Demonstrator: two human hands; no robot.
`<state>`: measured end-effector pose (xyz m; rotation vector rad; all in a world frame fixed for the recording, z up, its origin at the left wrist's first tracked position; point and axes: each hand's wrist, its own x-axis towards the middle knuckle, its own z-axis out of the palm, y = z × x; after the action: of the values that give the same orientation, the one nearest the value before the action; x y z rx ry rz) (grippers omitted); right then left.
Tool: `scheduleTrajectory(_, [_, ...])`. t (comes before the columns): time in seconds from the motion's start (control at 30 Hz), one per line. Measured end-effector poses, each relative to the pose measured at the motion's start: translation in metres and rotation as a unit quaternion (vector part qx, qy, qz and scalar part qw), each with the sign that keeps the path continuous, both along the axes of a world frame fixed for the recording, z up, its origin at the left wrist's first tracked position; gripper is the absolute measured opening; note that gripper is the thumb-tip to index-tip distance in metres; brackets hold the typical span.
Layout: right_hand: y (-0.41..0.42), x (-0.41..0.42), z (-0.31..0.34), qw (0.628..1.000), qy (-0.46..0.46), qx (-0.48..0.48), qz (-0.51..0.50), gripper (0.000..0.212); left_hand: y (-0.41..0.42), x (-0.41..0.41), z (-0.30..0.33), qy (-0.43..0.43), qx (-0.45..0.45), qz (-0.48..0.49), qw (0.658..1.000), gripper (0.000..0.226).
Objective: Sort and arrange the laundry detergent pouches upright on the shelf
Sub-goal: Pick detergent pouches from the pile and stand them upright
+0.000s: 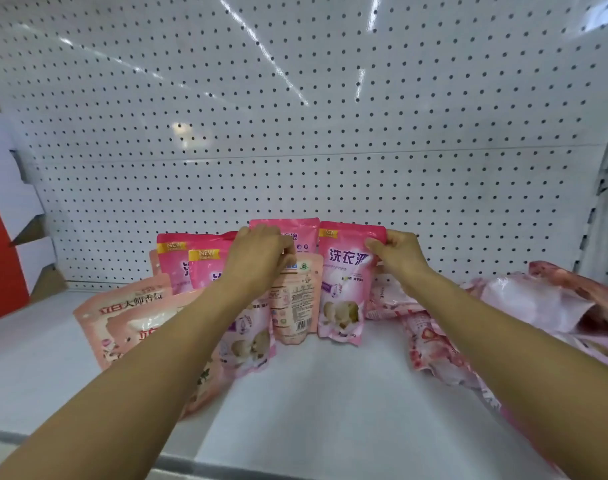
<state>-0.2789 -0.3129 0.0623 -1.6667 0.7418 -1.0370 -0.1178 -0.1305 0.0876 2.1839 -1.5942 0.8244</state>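
On the white metal shelf (330, 393), the right hand (399, 254) pinches the upright glossy pink detergent pouch's (344, 289) top corner; left hand (261, 258) fingers curl on the pale peach pouch's (295, 303) top.

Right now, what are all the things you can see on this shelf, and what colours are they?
bright pink pouches: at least four, standing at the back middle
peach pouches: at least three, front left, one back-side-out in the middle
fallen pouches: a pile, pink and white, lying at right; count unclear
shelf: one, white
pegboard wall: one, white with dark holes, behind
box: red and white, far left
left hand: on the middle pouches
right hand: pinching a bright pink pouch's top corner
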Motion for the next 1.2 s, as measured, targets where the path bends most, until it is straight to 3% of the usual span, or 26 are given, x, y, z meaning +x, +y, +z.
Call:
scheduleTrajectory(0.2, [-0.011,-0.026,0.003,0.993,0.092,0.019,0.074,0.021,-0.004,-0.004,-0.005,-0.011,-0.017,0.044,0.999,0.018])
scheduleTrajectory(0.4, [-0.012,-0.024,0.001,0.998,0.056,0.02,0.025,0.018,-0.003,-0.009,-0.008,-0.016,-0.01,0.068,0.998,0.026])
scheduleTrajectory(0.53, [0.002,-0.005,0.012,0.998,0.028,-0.053,-0.008,0.011,0.006,-0.011,-0.006,-0.024,-0.022,0.077,0.996,0.035])
scheduleTrajectory(0.7, [0.025,-0.004,0.009,0.977,0.026,-0.212,-0.02,0.022,0.023,-0.042,-0.017,0.0,-0.135,-0.1,0.986,0.027])
scheduleTrajectory(0.83, [0.035,-0.022,0.015,0.975,0.058,-0.215,0.017,0.032,0.008,-0.066,-0.028,0.137,-0.102,-0.159,0.972,0.044])
scheduleTrajectory(0.97, [0.04,-0.041,0.029,0.966,0.096,-0.208,0.116,0.026,-0.015,-0.07,-0.007,0.169,-0.04,-0.172,0.97,0.069])
scheduleTrajectory(1.1, [0.036,-0.059,0.036,0.954,0.13,-0.157,0.219,0.04,-0.031,-0.061,0.014,0.188,0.064,-0.163,0.966,0.013])
scheduleTrajectory(1.17, [0.021,-0.07,0.039,0.961,0.156,-0.136,0.182,0.044,-0.034,-0.059,0.019,0.201,0.076,-0.168,0.962,0.019])
scheduleTrajectory(1.2, [0.009,-0.075,0.039,0.953,0.21,-0.172,0.132,0.039,-0.035,-0.059,0.02,0.214,0.075,-0.171,0.959,0.025])
